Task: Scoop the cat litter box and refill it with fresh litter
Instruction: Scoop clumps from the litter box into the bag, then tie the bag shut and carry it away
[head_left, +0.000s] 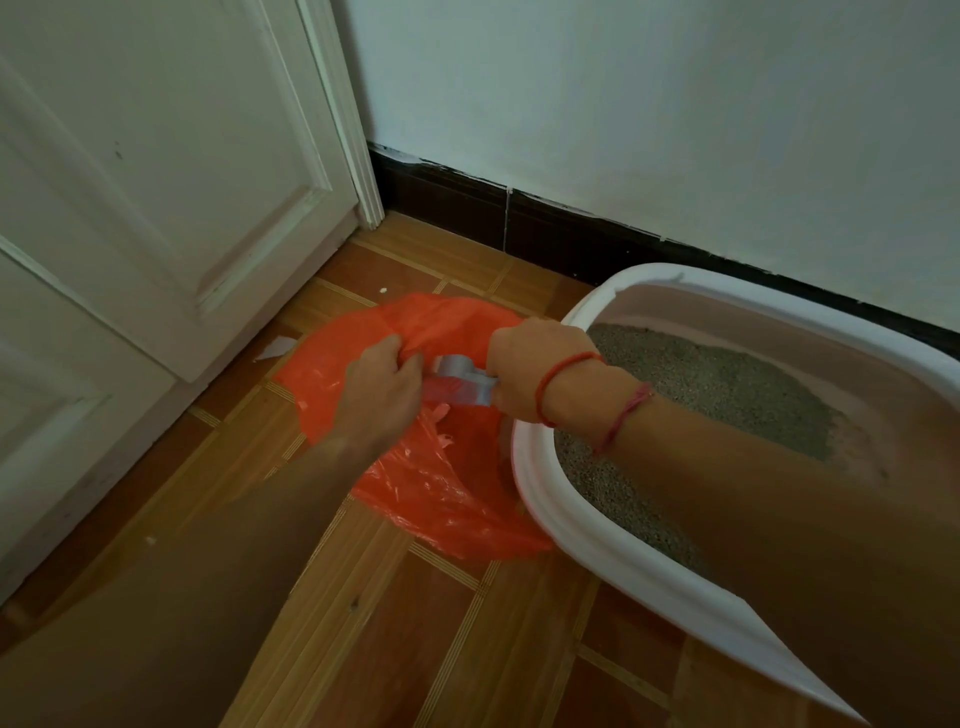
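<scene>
A white-rimmed litter box (587, 535) with pinkish inner walls stands on the floor at the right, against the wall. Grey litter (727, 379) lies piled inside it. An orange plastic bag (441, 493) lies spread on the floor just left of the box. My left hand (382, 389) pinches the bag's plastic near its top. My right hand (530, 364) grips the handle of a grey scoop (460, 384), which is held over the bag between my two hands. The scoop's head is mostly hidden behind my left hand.
A white panelled door (156, 208) fills the left side, its frame meeting a dark baseboard (467, 208) under a white wall. The floor is brown wood-pattern tile (415, 649). A small white scrap (275, 347) lies near the door.
</scene>
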